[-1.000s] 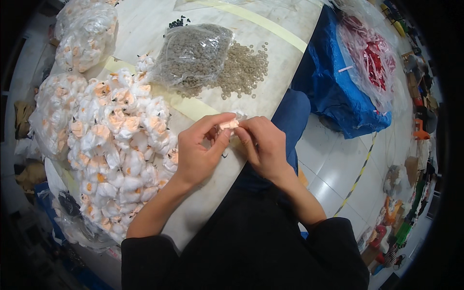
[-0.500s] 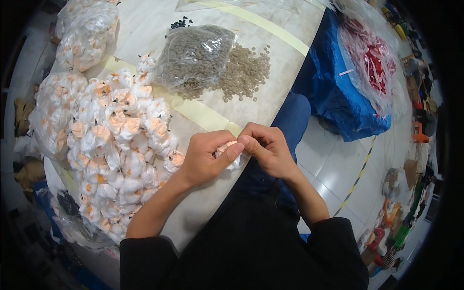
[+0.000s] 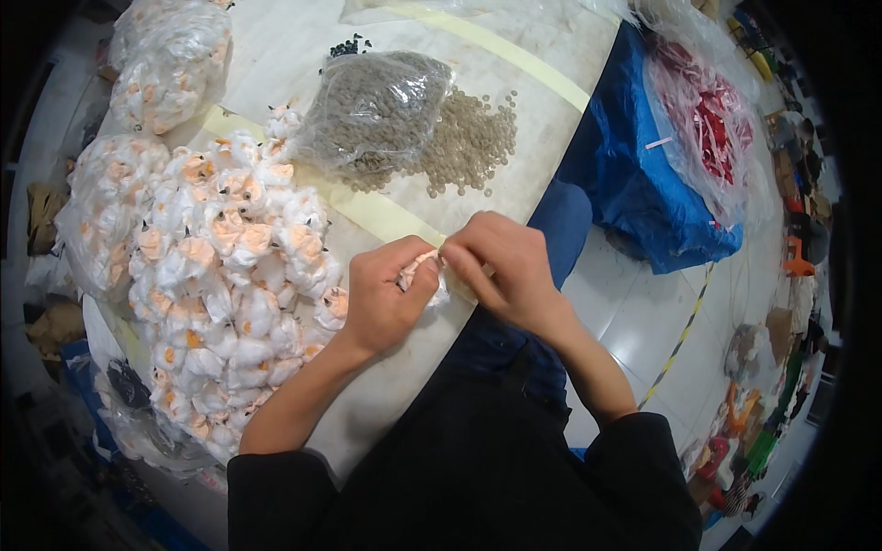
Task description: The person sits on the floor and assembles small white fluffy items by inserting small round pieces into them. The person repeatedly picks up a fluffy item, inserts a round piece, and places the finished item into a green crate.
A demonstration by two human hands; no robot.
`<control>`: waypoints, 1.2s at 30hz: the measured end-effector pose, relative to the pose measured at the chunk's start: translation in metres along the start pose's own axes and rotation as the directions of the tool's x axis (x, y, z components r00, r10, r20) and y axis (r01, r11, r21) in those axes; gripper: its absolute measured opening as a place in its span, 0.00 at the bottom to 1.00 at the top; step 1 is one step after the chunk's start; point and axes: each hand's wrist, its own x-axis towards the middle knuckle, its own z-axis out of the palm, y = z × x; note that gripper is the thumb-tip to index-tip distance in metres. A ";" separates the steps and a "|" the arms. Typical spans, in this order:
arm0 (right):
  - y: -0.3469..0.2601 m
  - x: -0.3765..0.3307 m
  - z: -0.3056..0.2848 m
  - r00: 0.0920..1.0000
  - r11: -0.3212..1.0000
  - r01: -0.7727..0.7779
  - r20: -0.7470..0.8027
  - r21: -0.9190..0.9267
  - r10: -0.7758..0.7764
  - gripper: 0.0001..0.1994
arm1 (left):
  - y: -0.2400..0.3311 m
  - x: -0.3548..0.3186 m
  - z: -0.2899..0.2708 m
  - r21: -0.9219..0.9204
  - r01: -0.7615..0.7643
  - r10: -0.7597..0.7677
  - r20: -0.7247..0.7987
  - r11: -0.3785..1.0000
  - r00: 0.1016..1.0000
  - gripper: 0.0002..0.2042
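Observation:
My left hand [image 3: 386, 294] is closed around a small white-and-peach plush piece [image 3: 415, 269] at the near edge of the table. The fingers of my right hand [image 3: 508, 268] pinch at the piece's edge beside my left thumb. Whatever lies between those right fingertips is too small and too covered to make out. Left of my hands spreads a large heap of similar white-and-peach plush pieces [image 3: 248, 239], some with dark pegs sticking out.
Beyond my hands lies a clear bag of grey-brown washers [image 3: 377, 115], with loose washers [image 3: 473, 138] spilled beside it and small black pegs [image 3: 349, 44] behind. Full plastic bags [image 3: 170, 69] stand far left. Right of the table is a blue sack [image 3: 634, 174] with red material in plastic.
My right hand has risen slightly and turned, its knuckles now higher. My left hand has shifted a little left and up, keeping hold of the plush piece.

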 end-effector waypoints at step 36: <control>0.061 0.046 -0.007 0.936 0.951 -0.310 -0.177 0.004 0.306 0.05 | -0.007 -0.004 0.003 -0.187 0.014 -0.029 -0.079 0.982 0.996 0.11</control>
